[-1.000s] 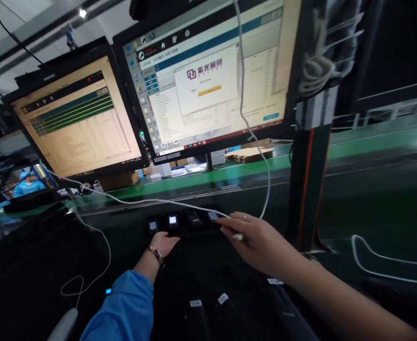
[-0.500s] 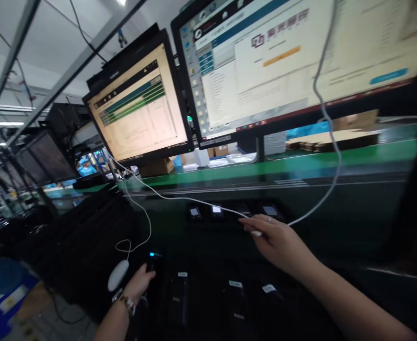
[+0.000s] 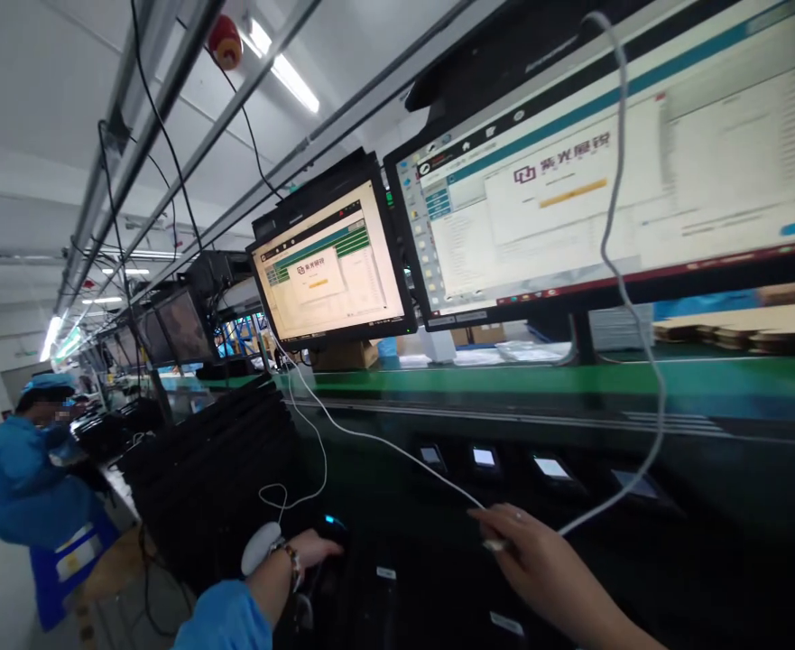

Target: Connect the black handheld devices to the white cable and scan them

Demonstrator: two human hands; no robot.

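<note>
From where I stood, I took my bearings from the mouse [image 3: 259, 549]. Just to its right, the left hand [image 3: 312, 548] was close to a dark thing with a blue light [image 3: 331, 520]; the fingertips were lost against the black, so I could not tell whether they gripped it. Well to the mouse's right, the right hand [image 3: 536, 561] was closed on a white cable [image 3: 376, 440] that came from beyond the mouse, and a white tip [image 3: 495, 545] poked out under its fingers. Another length [image 3: 660, 397] looped down behind that hand, though I could not tell if the two joined. Farther off than the mouse and to its right, four devices [image 3: 485, 458] sat in a row, two of their screens brightly lit. To manage this well, I judged, the pinch wanted to be light and near the tip, with slack enough that nothing dragged over the devices, while the left wrist, so near the mouse, wanted care not to nudge it.
</note>
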